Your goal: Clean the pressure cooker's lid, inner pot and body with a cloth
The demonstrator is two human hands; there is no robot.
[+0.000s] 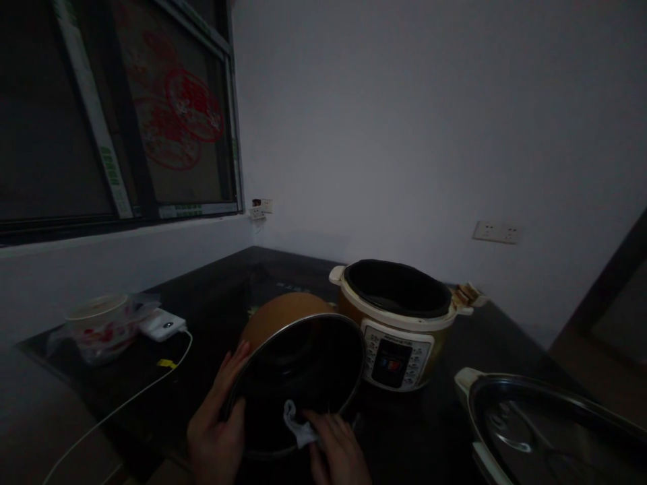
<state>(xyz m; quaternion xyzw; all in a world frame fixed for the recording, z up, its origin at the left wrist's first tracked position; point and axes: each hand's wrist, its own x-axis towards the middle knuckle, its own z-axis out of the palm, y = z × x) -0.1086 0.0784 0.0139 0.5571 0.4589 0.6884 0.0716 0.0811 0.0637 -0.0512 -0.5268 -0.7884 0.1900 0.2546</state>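
Note:
A round inner pot (290,306), orange outside and dark inside, is tilted with its mouth toward me. My left hand (221,414) grips its left rim, thumb over the inside edge and fingers along the outer wall. At the lower right of the rim, my right hand (336,444) pinches a crumpled whitish cloth (299,426) held at the pot's inner wall. Just behind and right of the pot stands a rice cooker body (399,323), open on top, with a button panel on its front.
A cooker lid (505,417) lies at the lower right. On the left are a bowl in a plastic bag (101,330), a white box-shaped device (162,325) and its cable (136,391), all on the black table (212,283). Wall sockets (496,232) sit behind.

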